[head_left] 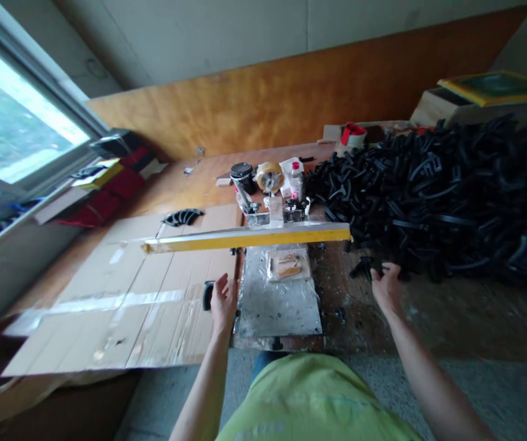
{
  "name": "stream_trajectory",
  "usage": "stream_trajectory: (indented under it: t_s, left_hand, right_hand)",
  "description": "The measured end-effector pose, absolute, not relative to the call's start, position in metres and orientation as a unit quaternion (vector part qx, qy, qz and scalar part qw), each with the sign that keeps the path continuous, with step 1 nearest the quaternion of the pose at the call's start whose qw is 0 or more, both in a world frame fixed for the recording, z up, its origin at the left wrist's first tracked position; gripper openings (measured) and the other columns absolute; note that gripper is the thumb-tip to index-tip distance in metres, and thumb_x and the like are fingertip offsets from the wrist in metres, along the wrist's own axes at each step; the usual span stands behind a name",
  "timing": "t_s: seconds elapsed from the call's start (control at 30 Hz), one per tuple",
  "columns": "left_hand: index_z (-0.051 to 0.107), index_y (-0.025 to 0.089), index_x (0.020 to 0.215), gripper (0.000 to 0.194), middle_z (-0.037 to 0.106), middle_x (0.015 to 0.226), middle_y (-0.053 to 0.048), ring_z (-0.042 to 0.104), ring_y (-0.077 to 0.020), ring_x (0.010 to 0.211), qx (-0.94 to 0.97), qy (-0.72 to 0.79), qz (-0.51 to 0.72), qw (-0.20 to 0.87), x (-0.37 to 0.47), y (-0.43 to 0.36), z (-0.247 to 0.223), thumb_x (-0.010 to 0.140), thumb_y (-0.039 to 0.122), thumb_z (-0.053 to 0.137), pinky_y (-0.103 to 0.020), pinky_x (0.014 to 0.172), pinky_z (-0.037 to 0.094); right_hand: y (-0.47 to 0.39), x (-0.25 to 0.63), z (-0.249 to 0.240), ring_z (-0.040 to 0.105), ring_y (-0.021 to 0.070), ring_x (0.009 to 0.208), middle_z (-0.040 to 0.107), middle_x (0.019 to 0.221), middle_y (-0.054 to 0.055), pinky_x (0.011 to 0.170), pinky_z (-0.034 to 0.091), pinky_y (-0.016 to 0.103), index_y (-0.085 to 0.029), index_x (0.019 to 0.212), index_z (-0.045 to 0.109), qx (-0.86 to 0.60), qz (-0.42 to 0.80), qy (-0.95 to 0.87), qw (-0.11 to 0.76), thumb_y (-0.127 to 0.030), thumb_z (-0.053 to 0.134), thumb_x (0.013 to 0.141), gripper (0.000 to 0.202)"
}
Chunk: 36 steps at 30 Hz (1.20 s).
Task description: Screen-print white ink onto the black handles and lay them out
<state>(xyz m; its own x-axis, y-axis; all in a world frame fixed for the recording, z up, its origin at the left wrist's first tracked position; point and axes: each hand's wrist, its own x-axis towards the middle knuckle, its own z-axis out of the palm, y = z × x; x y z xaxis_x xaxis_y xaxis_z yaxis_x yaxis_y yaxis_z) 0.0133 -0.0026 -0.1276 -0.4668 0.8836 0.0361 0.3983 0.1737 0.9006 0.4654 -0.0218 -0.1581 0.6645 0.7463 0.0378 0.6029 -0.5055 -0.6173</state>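
My left hand point(223, 300) is over the cardboard's right edge, beside a small black part point(207, 295); its fingers are apart and nothing shows between them. My right hand point(387, 286) has its fingers closed on a black piece point(363, 267) at the near edge of the pile of black parts point(428, 196). Between my hands lies a grey metal plate point(276, 300), with a clear-wrapped pad point(287, 266) on it. A yellow-edged frame point(254, 237) spans above the plate's far end, at a clamp point(276, 211).
Flattened cardboard point(153, 294) covers the left, with curved black parts point(182, 217) on it. Behind the clamp stand a black-lidded can point(243, 177), a tape roll point(270, 177) and a bottle point(295, 179). Boxes point(102, 184) line the window side.
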Motion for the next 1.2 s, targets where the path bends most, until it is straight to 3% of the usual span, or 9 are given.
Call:
stream_trajectory:
  t_s: [0.07,0.17,0.33,0.57,0.73,0.93,1.07,1.2]
  left_hand:
    - [0.057,0.019,0.116,0.043,0.063,0.120,-0.013,0.062,-0.0234,0.110,0.454,0.703,0.470,0.282,0.022,-0.008,-0.127,0.083,0.047,0.059,-0.039,0.094,0.051]
    - [0.059,0.018,0.113,0.039,0.067,0.111,-0.011,0.065,-0.0222,0.104,0.474,0.678,0.473,0.304,0.034,-0.008,-0.126,0.084,0.045,0.059,-0.038,0.092,0.053]
    - [0.062,0.019,0.112,0.038,0.068,0.113,-0.012,0.065,-0.0228,0.105,0.508,0.655,0.462,0.316,0.038,0.001,-0.131,0.085,0.045,0.058,-0.038,0.090,0.054]
    - [0.063,0.019,0.113,0.035,0.068,0.113,-0.011,0.066,-0.0224,0.103,0.548,0.646,0.424,0.320,0.038,0.005,-0.132,0.088,0.042,0.055,-0.038,0.091,0.052]
    - [0.061,0.021,0.121,0.035,0.067,0.119,-0.010,0.062,-0.0229,0.110,0.641,0.628,0.343,0.277,0.055,0.022,-0.136,0.092,0.038,0.049,-0.041,0.098,0.048]
    - [0.048,0.017,0.139,0.047,0.055,0.139,-0.011,0.040,-0.0256,0.137,0.728,0.564,0.309,0.237,0.075,0.044,-0.143,0.095,0.035,0.044,-0.046,0.112,0.035]
    - [0.048,0.020,0.139,0.047,0.050,0.144,-0.010,0.036,-0.0294,0.139,0.749,0.554,0.288,0.222,0.081,0.046,-0.146,0.096,0.037,0.043,-0.055,0.114,0.027]
    - [0.044,0.017,0.142,0.051,0.051,0.143,-0.013,0.040,-0.0272,0.136,0.734,0.555,0.328,0.213,0.080,0.043,-0.150,0.095,0.037,0.044,-0.049,0.112,0.034]
  right_hand:
    - [-0.012,0.435,-0.147,0.066,0.0267,0.093,0.067,0.108,0.014,0.079,0.051,0.038,-0.017,0.120,0.051,-0.765,0.142,-0.511,0.365,-0.032,0.053,0.087,0.037]
    - [0.010,0.376,-0.129,0.063,0.0229,0.097,0.067,0.104,0.009,0.088,0.050,0.039,-0.021,0.102,0.063,-0.596,0.172,-0.684,0.384,-0.027,0.048,0.091,0.019]
    - [0.034,0.322,-0.106,0.057,0.0216,0.102,0.065,0.098,0.008,0.094,0.049,0.038,-0.020,0.098,0.070,-0.482,0.105,-0.778,0.389,-0.018,0.050,0.092,0.021]
    - [0.040,0.310,-0.089,0.059,0.0205,0.097,0.066,0.098,0.007,0.091,0.051,0.038,-0.022,0.096,0.075,-0.479,0.130,-0.779,0.382,-0.022,0.053,0.093,0.022]
    - [0.058,0.289,-0.111,0.058,0.0185,0.098,0.066,0.097,0.006,0.089,0.050,0.034,-0.022,0.099,0.074,-0.436,0.175,-0.814,0.341,-0.019,0.052,0.093,0.024]
    - [0.065,0.299,-0.126,0.057,0.0195,0.098,0.069,0.098,0.006,0.092,0.047,0.036,-0.022,0.101,0.074,-0.439,0.161,-0.835,0.291,-0.010,0.049,0.089,0.030]
    - [0.061,0.294,-0.119,0.056,0.0205,0.104,0.070,0.106,0.007,0.094,0.044,0.037,-0.021,0.096,0.073,-0.412,0.151,-0.862,0.252,-0.012,0.053,0.088,0.023]
    - [0.058,0.287,-0.113,0.056,0.0199,0.103,0.068,0.106,0.009,0.092,0.044,0.035,-0.019,0.111,0.067,-0.440,0.132,-0.859,0.225,-0.012,0.054,0.089,0.026]
